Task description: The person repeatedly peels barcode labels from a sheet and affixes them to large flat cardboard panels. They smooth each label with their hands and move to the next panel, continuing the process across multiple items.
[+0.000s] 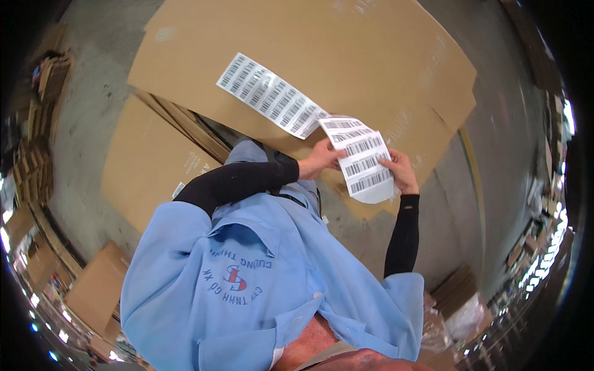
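Note:
A white strip of barcode labels (364,162) is held between my two hands over the near edge of a large cardboard sheet. The fingers of my left hand (320,159) are closed on the strip's left edge. At its right edge, my right hand (402,173) pinches the strip near its lower end, where a blank, rounded piece of backing curls. A longer run of barcode labels (269,94) lies flat on the cardboard (297,37) to the upper left. It meets the held strip near a fold; I cannot tell whether the two are joined there.
Lower on the left stands more cardboard (145,167), with folded edges beside the big sheet. Stacked flat cardboard (34,164) lines the far left. A brown carton panel (96,290) leans at lower left. Clear plastic wrap (467,318) lies at lower right on the grey concrete floor (448,204).

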The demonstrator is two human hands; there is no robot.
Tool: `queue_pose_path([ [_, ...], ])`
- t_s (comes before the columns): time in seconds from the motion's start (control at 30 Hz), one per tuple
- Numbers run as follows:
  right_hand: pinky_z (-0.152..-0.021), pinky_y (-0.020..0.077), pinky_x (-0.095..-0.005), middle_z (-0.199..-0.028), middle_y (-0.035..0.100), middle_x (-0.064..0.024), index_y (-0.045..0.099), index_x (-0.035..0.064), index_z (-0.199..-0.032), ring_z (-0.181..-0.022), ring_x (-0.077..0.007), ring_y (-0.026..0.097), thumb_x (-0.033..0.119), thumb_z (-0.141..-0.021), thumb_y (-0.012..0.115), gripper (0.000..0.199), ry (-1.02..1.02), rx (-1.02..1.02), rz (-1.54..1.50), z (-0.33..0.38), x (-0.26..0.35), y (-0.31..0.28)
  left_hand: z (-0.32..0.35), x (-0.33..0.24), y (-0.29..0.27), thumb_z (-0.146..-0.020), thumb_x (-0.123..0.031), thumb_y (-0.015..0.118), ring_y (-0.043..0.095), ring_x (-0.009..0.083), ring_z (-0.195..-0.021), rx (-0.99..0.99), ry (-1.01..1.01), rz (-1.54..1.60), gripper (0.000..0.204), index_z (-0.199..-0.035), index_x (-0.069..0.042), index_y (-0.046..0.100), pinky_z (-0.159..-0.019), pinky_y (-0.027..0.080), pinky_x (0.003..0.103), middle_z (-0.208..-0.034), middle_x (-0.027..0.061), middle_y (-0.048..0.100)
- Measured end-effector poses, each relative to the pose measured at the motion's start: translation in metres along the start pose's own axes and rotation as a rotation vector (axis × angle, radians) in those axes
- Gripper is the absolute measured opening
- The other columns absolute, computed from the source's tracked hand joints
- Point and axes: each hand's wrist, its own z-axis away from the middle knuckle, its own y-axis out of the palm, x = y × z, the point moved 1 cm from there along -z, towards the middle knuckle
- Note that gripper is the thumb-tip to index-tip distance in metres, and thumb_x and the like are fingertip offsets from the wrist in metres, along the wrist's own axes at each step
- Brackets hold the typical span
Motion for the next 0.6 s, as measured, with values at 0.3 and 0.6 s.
queue_pose_path([
  [0.3, -0.079, 0.0575, -0.0259, -0.110, 0.072, -0.0084, 0.053, -0.0060, -0.138, -0.093, -0.0107, 0.069, 0.006, -0.085, 0.077, 0.059, -0.219, -0.040, 0.064, 0.072, 0.103, 0.109, 0.036, -0.127, -0.086, -0.107, -0.025, 0.042, 0.056, 0.0312, -0.129, -0.088, 0.031, 0.516, 0.044, -0.139, 0.003, 0.048, -0.113, 0.042, 0.048, -0.140, 0.0182, 0.057],
  [0.6, -0.072, 0.0565, -0.0273, -0.106, 0.073, -0.0108, 0.066, -0.0060, -0.122, -0.089, -0.0131, 0.069, 0.006, -0.085, 0.076, 0.041, -0.224, -0.269, -0.135, 0.052, 0.084, 0.158, 0.064, -0.234, -0.140, -0.106, -0.019, 0.045, 0.061, 0.0262, -0.123, 0.351, 0.340, 0.589, 0.037, -0.135, 0.004, 0.050, -0.109, 0.047, 0.042, -0.132, 0.0162, 0.062],
])
